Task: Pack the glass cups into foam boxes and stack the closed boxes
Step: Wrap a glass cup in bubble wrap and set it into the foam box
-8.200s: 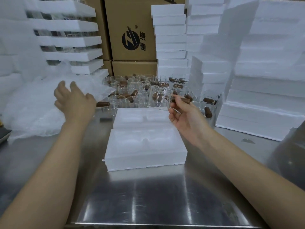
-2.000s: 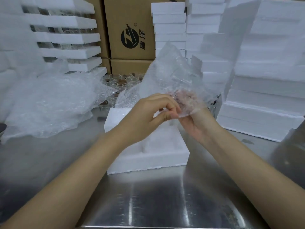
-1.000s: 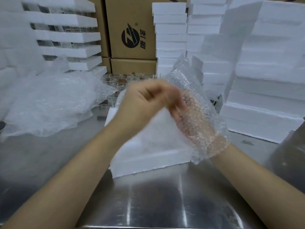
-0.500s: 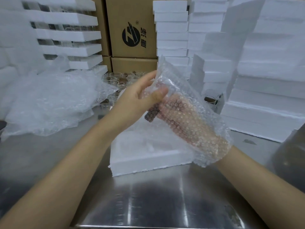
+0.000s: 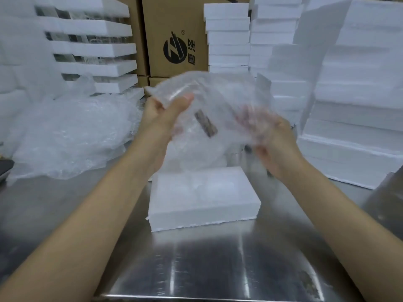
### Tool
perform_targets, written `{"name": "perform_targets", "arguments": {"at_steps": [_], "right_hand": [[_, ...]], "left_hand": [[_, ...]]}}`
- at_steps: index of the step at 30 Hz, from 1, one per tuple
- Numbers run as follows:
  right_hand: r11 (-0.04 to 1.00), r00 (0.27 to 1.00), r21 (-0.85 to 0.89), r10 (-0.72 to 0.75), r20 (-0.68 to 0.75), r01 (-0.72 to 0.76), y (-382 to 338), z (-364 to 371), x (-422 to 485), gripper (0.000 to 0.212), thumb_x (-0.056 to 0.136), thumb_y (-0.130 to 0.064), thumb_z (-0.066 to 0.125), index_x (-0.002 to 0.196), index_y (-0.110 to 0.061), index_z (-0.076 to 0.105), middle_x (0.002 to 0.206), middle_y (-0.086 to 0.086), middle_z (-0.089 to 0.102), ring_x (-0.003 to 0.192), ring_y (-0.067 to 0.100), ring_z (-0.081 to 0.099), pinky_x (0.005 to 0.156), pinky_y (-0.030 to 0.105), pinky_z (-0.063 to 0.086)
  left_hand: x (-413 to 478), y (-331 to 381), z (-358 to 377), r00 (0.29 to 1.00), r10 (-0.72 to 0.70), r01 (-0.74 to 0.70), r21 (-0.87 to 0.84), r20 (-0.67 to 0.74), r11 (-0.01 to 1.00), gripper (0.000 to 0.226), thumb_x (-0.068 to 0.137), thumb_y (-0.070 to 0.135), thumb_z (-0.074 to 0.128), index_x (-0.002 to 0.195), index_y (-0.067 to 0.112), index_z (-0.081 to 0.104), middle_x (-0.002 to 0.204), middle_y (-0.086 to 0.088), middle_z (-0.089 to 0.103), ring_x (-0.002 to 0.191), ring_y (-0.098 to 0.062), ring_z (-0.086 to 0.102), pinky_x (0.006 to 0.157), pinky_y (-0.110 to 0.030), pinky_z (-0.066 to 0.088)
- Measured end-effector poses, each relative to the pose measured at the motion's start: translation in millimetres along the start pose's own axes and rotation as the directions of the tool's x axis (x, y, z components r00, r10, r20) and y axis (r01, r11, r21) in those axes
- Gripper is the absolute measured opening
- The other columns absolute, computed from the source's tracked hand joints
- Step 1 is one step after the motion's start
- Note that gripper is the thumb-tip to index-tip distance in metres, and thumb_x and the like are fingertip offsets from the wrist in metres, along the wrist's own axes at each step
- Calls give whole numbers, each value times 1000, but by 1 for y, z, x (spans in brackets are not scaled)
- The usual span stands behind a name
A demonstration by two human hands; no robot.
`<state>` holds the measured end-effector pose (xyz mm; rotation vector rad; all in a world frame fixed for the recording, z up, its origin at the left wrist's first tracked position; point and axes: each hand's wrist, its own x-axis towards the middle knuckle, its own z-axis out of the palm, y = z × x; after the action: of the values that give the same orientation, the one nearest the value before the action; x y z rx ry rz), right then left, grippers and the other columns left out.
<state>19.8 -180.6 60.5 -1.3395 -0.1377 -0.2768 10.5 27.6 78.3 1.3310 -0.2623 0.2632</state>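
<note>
Both hands hold a glass cup with a brown wooden handle [image 5: 206, 124] wrapped in a sheet of bubble wrap [image 5: 218, 94], raised above the table. My left hand [image 5: 165, 114] grips the wrap's left edge near the cup. My right hand [image 5: 268, 136] holds the wrap on the right, its fingers partly veiled by the plastic. The picture is blurred here. Below them lies an open white foam box [image 5: 202, 212] with moulded hollows, on the steel table [image 5: 196, 269].
A heap of bubble wrap [image 5: 72, 136] lies to the left. Stacks of foam boxes [image 5: 359, 105] stand on the right and more foam stacks [image 5: 229, 35] at the back, beside cardboard cartons [image 5: 174, 33]. Foam trays holding glasses [image 5: 93, 49] are stacked at back left.
The wrapped cup has turned between my hands. My right hand came out of the wrap and now holds its right side; my left hand moved to the left edge.
</note>
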Motion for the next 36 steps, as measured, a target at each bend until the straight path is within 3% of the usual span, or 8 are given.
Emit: {"name": "perform_targets", "arguments": {"at_steps": [3, 7, 13, 22, 26, 29, 32, 36], "right_hand": [[956, 987, 288, 95, -127, -55, -6, -12, 5, 26, 101, -27, 48, 104, -6, 64, 89, 6, 65, 87, 21, 66, 74, 27, 57], [958, 946, 85, 253, 202, -275, 0, -1, -2, 74, 82, -70, 46, 127, -13, 59, 129, 12, 62, 114, 26, 63, 88, 36, 55], [997, 996, 34, 62, 71, -65, 8, 5, -6, 33, 93, -32, 59, 111, -6, 68, 115, 11, 70, 110, 28, 65, 101, 45, 48], [986, 999, 156, 50, 21, -53, 5, 3, -5, 12, 83, -17, 71, 92, -9, 69, 71, -4, 70, 55, 3, 61, 54, 13, 50], [968, 989, 232, 63, 133, -93, 1, 6, -5, 41, 90, -47, 57, 104, -8, 61, 84, 3, 73, 79, 15, 70, 69, 21, 54], [999, 976, -33, 22, 215, -15, 3, 13, -11, 53, 69, -64, 66, 91, -16, 68, 90, 3, 72, 91, 21, 67, 86, 34, 54], [997, 977, -77, -13, 213, 30, 2, 11, -14, 28, 73, -45, 72, 75, -17, 69, 82, 6, 64, 86, 25, 57, 92, 41, 47], [1000, 974, 17, -17, 225, 14, 1, 7, -13, 14, 94, -4, 54, 103, 0, 64, 100, 14, 69, 94, 23, 67, 87, 30, 54]], "left_hand": [[3, 0, -4, 996, 14, -33, -223, -84, 974, 58, 85, 18, 71, 134, 16, 40, 126, 1, 64, 108, -13, 66, 89, -35, 55], [-1, -8, 5, 998, -30, 41, -248, 48, 968, 63, 76, 15, 75, 132, 15, 47, 121, 0, 67, 102, -13, 68, 87, -33, 55], [-7, -17, 10, 946, -195, 237, -140, 260, 961, 65, 65, 17, 81, 122, 18, 49, 105, 4, 74, 101, -15, 70, 80, -29, 57], [-7, -19, 7, 893, -251, 224, 114, 374, 968, 75, 59, 24, 88, 120, 33, 46, 110, 10, 71, 105, -13, 68, 94, -39, 53], [-7, -16, 7, 943, -198, 136, 234, 266, 963, 76, 56, 27, 88, 118, 26, 44, 113, 5, 68, 99, -13, 69, 90, -39, 56], [-9, -18, 10, 963, -136, 48, 351, 231, 935, 72, 54, 33, 92, 106, 35, 42, 111, 9, 64, 94, -8, 67, 80, -28, 54], [-10, -18, 11, 962, -84, -24, 387, 259, 922, 66, 58, 32, 92, 101, 35, 42, 95, 16, 69, 80, 1, 68, 63, -15, 51], [-13, -14, 13, 954, -72, -47, 384, 290, 922, 67, 56, 34, 93, 103, 31, 44, 95, 19, 69, 82, -1, 69, 65, -15, 54]]}}
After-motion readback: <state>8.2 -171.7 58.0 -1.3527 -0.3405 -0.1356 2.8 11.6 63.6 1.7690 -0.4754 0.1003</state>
